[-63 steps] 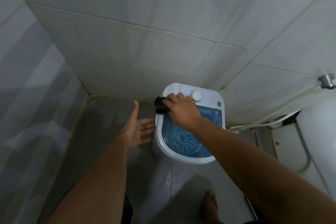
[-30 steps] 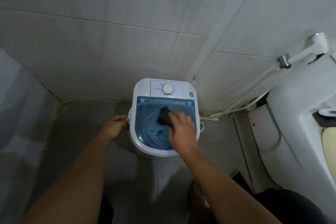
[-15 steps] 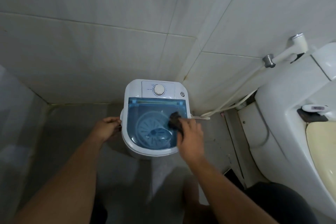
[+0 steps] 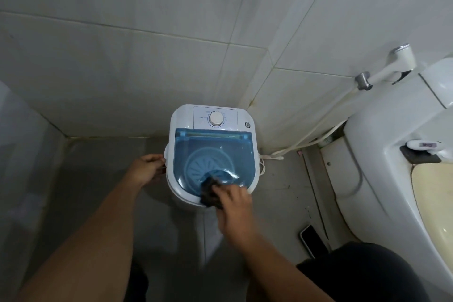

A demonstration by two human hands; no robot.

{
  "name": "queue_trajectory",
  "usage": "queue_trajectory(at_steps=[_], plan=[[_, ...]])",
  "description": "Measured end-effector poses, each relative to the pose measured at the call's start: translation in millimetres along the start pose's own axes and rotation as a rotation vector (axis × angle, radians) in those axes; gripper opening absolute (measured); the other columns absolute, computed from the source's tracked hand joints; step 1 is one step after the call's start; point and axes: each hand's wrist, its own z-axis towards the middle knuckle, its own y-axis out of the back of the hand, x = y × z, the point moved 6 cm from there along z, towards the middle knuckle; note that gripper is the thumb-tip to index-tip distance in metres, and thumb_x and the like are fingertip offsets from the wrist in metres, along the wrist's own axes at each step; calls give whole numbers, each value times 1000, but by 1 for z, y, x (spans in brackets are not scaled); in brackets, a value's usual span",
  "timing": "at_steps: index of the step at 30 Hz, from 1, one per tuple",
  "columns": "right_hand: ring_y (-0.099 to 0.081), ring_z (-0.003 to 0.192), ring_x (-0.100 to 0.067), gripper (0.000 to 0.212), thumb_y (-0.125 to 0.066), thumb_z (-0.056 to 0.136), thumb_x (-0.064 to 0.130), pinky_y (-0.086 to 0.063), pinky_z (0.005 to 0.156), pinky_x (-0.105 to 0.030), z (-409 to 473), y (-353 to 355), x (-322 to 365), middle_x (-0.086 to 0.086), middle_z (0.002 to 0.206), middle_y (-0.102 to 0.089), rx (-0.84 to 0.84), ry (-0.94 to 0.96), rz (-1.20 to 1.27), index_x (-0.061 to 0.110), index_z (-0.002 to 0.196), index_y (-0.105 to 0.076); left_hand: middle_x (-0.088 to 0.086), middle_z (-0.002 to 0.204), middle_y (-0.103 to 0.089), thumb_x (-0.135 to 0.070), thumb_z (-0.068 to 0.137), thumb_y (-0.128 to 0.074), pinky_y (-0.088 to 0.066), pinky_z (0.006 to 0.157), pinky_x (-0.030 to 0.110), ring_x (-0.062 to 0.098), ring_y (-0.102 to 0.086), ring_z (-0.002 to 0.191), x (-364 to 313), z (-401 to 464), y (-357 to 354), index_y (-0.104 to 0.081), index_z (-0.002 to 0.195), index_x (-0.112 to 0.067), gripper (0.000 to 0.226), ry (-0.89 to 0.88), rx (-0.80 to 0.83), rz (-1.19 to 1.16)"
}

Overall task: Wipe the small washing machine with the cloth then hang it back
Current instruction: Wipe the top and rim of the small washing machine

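Note:
A small white washing machine (image 4: 182, 120) with a clear blue lid and a round dial stands on the floor in the tiled corner. My right hand (image 4: 235, 213) presses a dark cloth (image 4: 207, 193) onto the near edge of the lid, at the front rim. My left hand (image 4: 147, 169) grips the machine's left side, at a dark handle. The cloth is partly hidden under my fingers.
A white toilet (image 4: 382, 154) with a cream seat fills the right side. A bidet sprayer (image 4: 397, 61) hangs on the wall, and its hose (image 4: 316, 130) runs down behind the machine. A phone (image 4: 311, 240) lies on the floor near the toilet base.
My right hand has slid the cloth from the lid's right side down to its near front edge. The left hand stays on the machine's left side.

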Motion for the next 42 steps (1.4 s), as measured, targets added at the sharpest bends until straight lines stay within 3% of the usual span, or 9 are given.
queue_trajectory(at_steps=[4, 12, 19, 23, 28, 33, 36, 40, 42], plan=[[-55, 104, -27, 53, -66, 84, 22, -50, 89, -41, 21, 5, 19, -3, 121, -59, 47, 105, 74, 23, 136, -57, 17, 116, -69, -14, 99, -60, -49, 98, 42, 27, -66, 99, 2, 1, 2, -61, 128, -5, 31, 11, -6, 2], [-51, 100, -29, 40, -66, 84, 16, -52, 80, -52, 2, 25, -76, -9, 120, -57, -175, -461, 28, 18, 122, -54, 17, 112, -67, -11, 99, -59, -49, 74, 28, 16, -65, 79, 0, -3, -1, -60, 127, -5, 28, 8, -15, -5], [-52, 121, -23, 47, -64, 89, 9, -43, 107, -34, -18, 17, 5, -3, 132, -53, 100, 145, 322, 16, 134, -55, 16, 115, -72, -15, 97, -63, -53, 77, 30, 25, -68, 98, 4, 3, 4, -63, 127, -6, 31, 31, -2, 7], [-53, 108, -22, 39, -64, 89, 3, -48, 96, -40, 40, 67, -73, -5, 118, -56, -310, -272, 320, 12, 127, -59, 15, 113, -72, -15, 97, -63, -52, 88, 36, 26, -68, 98, 4, 1, 3, -64, 122, -10, 25, 27, -7, 2], [-57, 113, -31, 35, -59, 95, 8, -49, 100, -44, 78, 52, -125, -13, 120, -62, -190, -384, 255, 12, 129, -63, 14, 114, -72, -17, 98, -62, -51, 98, 41, 26, -68, 103, 3, 1, 2, -65, 118, -14, 20, 18, -2, 12], [-59, 109, -25, 30, -57, 99, 13, -53, 99, -49, 15, 13, -113, 0, 116, -53, -350, -583, 425, 14, 129, -61, 12, 111, -72, -17, 98, -62, -50, 100, 40, 25, -68, 101, 4, 3, 2, -67, 110, -17, 13, 20, 2, 0], [-55, 116, -19, 42, -62, 93, 4, -50, 101, -39, -29, 7, -92, 1, 126, -52, -334, -475, 367, 15, 133, -60, 11, 106, -73, -16, 97, -63, -51, 99, 40, 25, -68, 99, 4, 4, 1, -66, 117, -13, 21, 19, 6, -15], [-53, 121, -15, 47, -64, 90, 10, -44, 106, -26, -42, 26, -53, -3, 134, -56, -18, 2, 286, 15, 136, -61, 14, 113, -72, -17, 96, -64, -50, 102, 41, 27, -68, 103, 5, 4, 3, -66, 122, -11, 26, 17, 1, -19], [-54, 122, -17, 44, -65, 92, 8, -44, 108, -29, -21, 47, -62, -5, 132, -57, -41, -17, 310, 13, 136, -61, 15, 114, -74, -16, 96, -64, -50, 103, 42, 27, -70, 105, 5, 3, 3, -66, 122, -11, 26, 25, -2, -14]])
